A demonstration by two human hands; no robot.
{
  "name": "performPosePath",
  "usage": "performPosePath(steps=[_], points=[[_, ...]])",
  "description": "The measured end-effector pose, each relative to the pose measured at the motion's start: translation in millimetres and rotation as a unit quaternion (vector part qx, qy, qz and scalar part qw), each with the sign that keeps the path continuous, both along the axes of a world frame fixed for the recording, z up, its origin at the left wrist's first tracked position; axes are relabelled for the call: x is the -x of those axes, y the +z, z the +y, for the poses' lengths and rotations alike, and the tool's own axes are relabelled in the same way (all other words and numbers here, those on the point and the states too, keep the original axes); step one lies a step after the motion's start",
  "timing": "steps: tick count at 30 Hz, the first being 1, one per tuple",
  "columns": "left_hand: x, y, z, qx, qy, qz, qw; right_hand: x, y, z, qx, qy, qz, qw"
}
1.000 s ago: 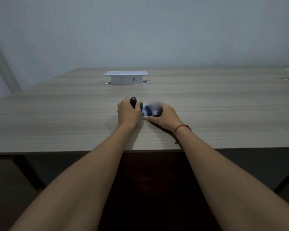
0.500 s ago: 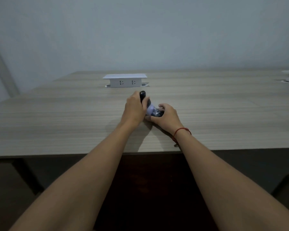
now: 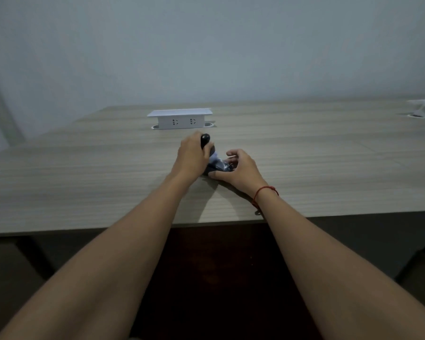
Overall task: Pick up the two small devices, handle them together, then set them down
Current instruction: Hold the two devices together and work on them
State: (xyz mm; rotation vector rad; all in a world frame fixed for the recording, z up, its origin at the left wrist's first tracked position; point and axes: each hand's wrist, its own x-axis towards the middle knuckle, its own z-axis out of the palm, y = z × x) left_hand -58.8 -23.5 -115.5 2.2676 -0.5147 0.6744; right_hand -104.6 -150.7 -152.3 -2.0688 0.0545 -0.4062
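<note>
Two small dark devices meet between my hands on the wooden table (image 3: 84,182). My left hand (image 3: 190,157) is closed around a black rounded device (image 3: 205,139), whose top sticks up above my fingers. My right hand (image 3: 239,169) cups a second dark device (image 3: 221,165) that rests low on the table, with my thumb under its near side and my fingers curled loosely over it. A pale bluish part shows where the two devices touch. A red string circles my right wrist.
A white pop-up socket box (image 3: 179,118) stands on the table behind my hands. Another white fitting (image 3: 423,106) sits at the far right edge. The table's front edge runs just under my forearms, with dark floor below.
My left hand has lifted and tilted its device more upright, moving slightly right and away. My right hand's fingers have loosened over the second device, which stays low on the table.
</note>
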Motion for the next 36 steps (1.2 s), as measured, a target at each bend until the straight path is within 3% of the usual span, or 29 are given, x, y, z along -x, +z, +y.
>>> performPosePath(steps=[5,10,15,21,29,36], points=[[-9,-19,23,0.016,0.063,0.055,0.996,3,0,0,-0.011,0.005,-0.001,1.000],[4,-5,17,0.129,0.026,-0.015,0.991,2,0,0,0.017,0.016,0.006,1.000],[1,-20,22,0.078,0.011,0.007,0.997,4,1,0,0.028,0.032,0.003,0.999],[-6,-28,32,0.116,0.058,0.033,0.991,2,2,-2,0.040,0.047,0.021,0.998],[1,-32,33,0.103,0.006,0.058,0.993,0,1,-2,0.026,-0.061,0.018,0.998],[10,-30,36,0.089,-0.010,0.059,0.994,-2,0,10,0.081,-0.122,0.041,0.988]])
